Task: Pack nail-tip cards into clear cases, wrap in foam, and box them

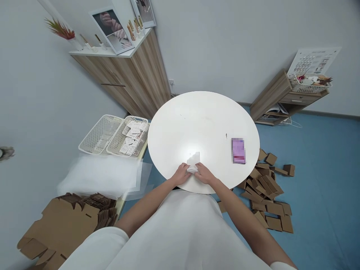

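I have my left arm [149, 202] and right arm [242, 210] both stretched forward, bare at the forearms, and they come together toward the front. My left hand [180, 175] and right hand [205, 174] are near each other, not touching, at almost the same level. On each hand, the fingers are bent inward, in a closed grip.

Worktop [205, 120], plain white, marked by a few small dark specks. Sheet between the hands [193, 161], white. Flat rectangular item [238, 150], purple with a magenta-red band, pixelated. Floor [317, 161], blue; walls [225, 45], pale grey. Cabinet [149, 71], streaked brown-grey wood grain beneath a white top. Baskets [101, 135], off-white with a perforated lattice. Boxes [274, 223] and flattened cartons [64, 221], brown. Stacked sheets [104, 174], translucent white. Shirt [191, 228], plain white.
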`<move>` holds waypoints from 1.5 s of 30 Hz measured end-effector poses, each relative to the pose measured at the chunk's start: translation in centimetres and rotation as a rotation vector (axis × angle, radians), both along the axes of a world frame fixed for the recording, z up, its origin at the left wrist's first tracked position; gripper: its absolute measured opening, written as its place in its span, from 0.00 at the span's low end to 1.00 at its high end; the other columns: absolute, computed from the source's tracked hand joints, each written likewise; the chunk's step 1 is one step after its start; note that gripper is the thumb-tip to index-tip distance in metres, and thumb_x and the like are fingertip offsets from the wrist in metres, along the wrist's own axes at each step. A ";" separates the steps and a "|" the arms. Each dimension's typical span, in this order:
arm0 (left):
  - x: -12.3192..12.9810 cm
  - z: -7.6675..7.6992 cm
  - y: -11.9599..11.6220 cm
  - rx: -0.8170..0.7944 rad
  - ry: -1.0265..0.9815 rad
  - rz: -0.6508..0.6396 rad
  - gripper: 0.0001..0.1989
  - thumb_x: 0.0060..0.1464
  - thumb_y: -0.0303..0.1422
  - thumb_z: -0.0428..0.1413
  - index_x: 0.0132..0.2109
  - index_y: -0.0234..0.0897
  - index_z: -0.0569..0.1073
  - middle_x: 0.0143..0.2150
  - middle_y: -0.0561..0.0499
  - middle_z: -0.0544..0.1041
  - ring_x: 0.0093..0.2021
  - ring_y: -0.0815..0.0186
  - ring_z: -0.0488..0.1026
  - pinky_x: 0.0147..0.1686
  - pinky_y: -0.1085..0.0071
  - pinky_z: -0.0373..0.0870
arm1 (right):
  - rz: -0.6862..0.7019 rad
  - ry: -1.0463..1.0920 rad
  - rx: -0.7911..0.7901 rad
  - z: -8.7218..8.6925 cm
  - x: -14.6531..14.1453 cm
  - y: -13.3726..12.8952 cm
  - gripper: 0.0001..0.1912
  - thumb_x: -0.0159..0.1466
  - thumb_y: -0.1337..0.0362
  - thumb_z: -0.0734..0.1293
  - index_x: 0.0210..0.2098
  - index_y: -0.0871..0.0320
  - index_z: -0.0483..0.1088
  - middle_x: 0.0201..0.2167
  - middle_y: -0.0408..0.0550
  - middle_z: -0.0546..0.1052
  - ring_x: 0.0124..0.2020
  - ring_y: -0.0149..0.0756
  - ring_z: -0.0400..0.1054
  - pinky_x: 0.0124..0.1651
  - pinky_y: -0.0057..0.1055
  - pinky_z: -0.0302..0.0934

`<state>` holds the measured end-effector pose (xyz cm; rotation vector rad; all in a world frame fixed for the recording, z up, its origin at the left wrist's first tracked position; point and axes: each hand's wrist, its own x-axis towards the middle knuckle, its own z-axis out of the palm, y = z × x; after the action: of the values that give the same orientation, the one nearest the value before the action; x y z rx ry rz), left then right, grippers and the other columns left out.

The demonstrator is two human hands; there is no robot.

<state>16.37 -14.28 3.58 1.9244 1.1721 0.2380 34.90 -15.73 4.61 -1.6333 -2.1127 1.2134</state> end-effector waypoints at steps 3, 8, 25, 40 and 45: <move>0.7 -0.2 1.3 -0.084 0.020 0.137 0.13 0.53 0.37 0.47 0.44 0.36 0.66 0.39 0.47 0.68 0.40 0.62 0.67 0.41 0.65 0.65 | -0.195 -0.018 0.009 -0.7 -0.2 1.2 0.11 0.60 0.62 0.55 0.39 0.58 0.63 0.39 0.50 0.66 0.40 0.37 0.62 0.43 0.32 0.58; 1.4 -0.9 2.2 -0.154 0.076 0.379 0.21 0.51 0.36 0.51 0.52 0.36 0.59 0.38 0.49 0.70 0.36 0.64 0.69 0.37 0.68 0.65 | -0.407 -0.123 -0.028 -1.6 -0.7 2.4 0.19 0.61 0.58 0.56 0.49 0.58 0.58 0.43 0.54 0.65 0.41 0.40 0.64 0.39 0.32 0.58; 0.7 -1.7 2.7 -0.267 0.008 0.472 0.20 0.49 0.38 0.53 0.48 0.36 0.63 0.40 0.48 0.72 0.39 0.64 0.70 0.39 0.69 0.65 | -0.536 0.042 -0.073 -1.8 -0.3 -0.2 0.30 0.56 0.57 0.60 0.56 0.57 0.51 0.52 0.57 0.60 0.47 0.43 0.63 0.46 0.38 0.60; 0.0 0.2 0.5 -0.538 -0.216 0.442 0.21 0.53 0.38 0.50 0.53 0.39 0.64 0.49 0.45 0.69 0.43 0.64 0.70 0.39 0.68 0.68 | -0.641 0.282 -0.221 -1.8 -1.4 -2.0 0.26 0.54 0.58 0.61 0.53 0.54 0.60 0.54 0.51 0.61 0.51 0.40 0.61 0.50 0.37 0.59; -0.3 0.3 1.1 -0.461 -0.294 0.323 0.19 0.53 0.35 0.50 0.53 0.40 0.65 0.48 0.46 0.70 0.39 0.64 0.71 0.39 0.67 0.69 | -0.666 0.310 -0.258 -1.9 -2.3 -1.5 0.25 0.55 0.58 0.60 0.53 0.53 0.60 0.54 0.49 0.63 0.48 0.39 0.64 0.47 0.36 0.61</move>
<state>16.04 -13.19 3.92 1.2518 1.2086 0.3729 32.64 -17.25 2.70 -1.8772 -1.1207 1.4039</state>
